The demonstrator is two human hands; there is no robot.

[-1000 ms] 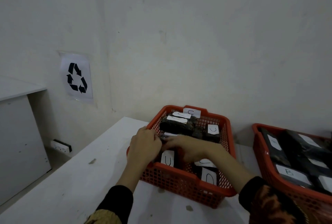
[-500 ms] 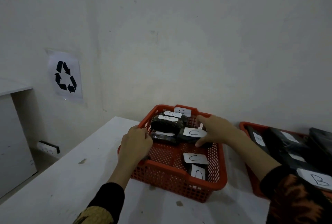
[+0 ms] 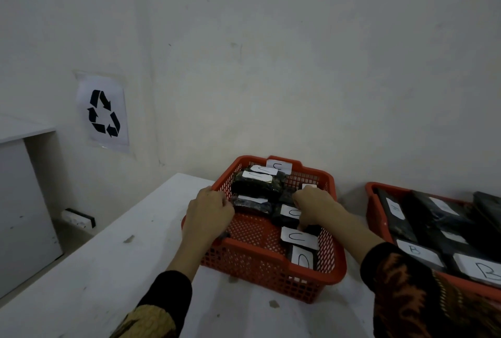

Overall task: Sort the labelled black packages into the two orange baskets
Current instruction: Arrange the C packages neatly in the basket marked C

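Note:
The left orange basket (image 3: 336,274) holds several black packages with white "C" labels; two are stacked at its back (image 3: 257,186). My left hand (image 3: 208,215) lies over the basket's left rim, its fingers curled against the left end of a black package (image 3: 253,203). My right hand (image 3: 315,207) is inside the basket on the right, with fingers and thumb curled round a "C" package (image 3: 284,215). Two more "C" packages (image 3: 299,238) lie in the near right corner. The right orange basket (image 3: 370,202) holds black packages labelled "B" (image 3: 485,270).
Both baskets stand on a white table (image 3: 108,270) against a white wall. A recycling sign (image 3: 104,112) hangs on the left wall above a wall socket (image 3: 78,218). A white cabinet (image 3: 21,202) stands at the far left.
My hands, together over the basket's middle a second ago, have parted. The right hand took a "C" package to the right side and lowered it slightly. The left hand stayed at the left rim.

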